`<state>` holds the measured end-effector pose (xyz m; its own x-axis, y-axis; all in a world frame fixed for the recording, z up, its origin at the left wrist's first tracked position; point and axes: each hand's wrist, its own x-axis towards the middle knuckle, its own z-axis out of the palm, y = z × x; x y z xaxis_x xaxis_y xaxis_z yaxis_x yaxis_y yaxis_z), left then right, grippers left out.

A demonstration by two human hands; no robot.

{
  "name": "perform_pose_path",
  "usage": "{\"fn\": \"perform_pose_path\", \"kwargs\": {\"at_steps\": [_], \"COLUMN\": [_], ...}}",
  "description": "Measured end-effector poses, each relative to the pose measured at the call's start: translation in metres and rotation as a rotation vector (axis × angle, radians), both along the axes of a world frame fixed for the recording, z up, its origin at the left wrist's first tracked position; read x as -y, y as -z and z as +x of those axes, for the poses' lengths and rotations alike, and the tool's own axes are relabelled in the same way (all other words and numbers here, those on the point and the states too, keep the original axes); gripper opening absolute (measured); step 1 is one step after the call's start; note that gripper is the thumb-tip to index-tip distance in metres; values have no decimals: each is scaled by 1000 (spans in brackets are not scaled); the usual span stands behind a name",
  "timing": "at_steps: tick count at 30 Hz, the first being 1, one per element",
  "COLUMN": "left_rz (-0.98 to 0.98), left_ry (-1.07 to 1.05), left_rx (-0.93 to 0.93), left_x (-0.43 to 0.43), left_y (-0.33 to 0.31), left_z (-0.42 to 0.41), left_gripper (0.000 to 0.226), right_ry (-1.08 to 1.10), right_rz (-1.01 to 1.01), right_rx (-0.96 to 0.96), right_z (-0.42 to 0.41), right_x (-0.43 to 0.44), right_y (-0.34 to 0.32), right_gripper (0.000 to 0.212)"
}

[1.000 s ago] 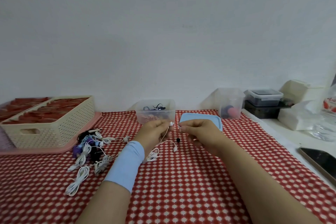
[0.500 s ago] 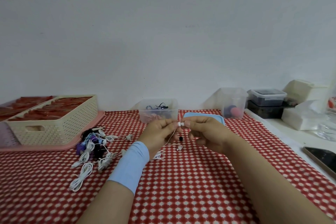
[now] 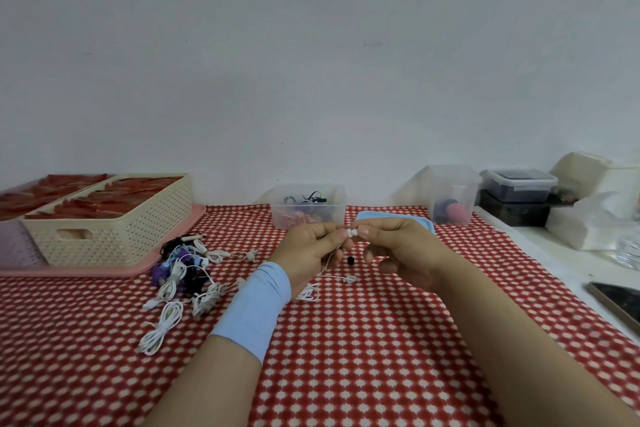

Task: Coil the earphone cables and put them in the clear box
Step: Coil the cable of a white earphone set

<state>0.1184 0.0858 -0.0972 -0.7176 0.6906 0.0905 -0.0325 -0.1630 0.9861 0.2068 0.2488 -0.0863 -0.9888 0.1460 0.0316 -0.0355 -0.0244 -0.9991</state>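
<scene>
Tangled heap of white, purple and black earphones lying down-left of the clear plastic box, left hand just in front of that box, fingertips pinching a small white earbud, right hand nipping the same bud, thin white cable dangling below the grip onto the red checked tablecloth.

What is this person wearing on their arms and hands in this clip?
The left hand and right hand are bare, with no gloves, rings or watch visible. A wide, plain light blue wristband wraps the left wrist and lower forearm. The right forearm is uncovered.
</scene>
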Motion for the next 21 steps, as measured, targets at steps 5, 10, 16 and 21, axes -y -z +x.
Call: {"fn": "perform_pose_path", "kwargs": {"at_steps": [5, 10, 16, 21], "left_rz": [-25, -93, -126, -139], "left_ry": [3, -15, -88, -120], "left_rx": [-39, -122, -202, -223], "left_x": [2, 3, 2, 2], "left_y": [1, 2, 0, -2], "left_z": [1, 1, 2, 5], "left_gripper": [15, 14, 11, 10], "right_ry": [26, 15, 72, 112], "right_rz": [16, 26, -6, 63], "right_rx": [5, 51, 58, 25], "right_z": [-2, -3, -3, -1], "right_x": [1, -1, -2, -2], "right_y": [3, 6, 4, 2], "right_gripper": [20, 21, 18, 19]}}
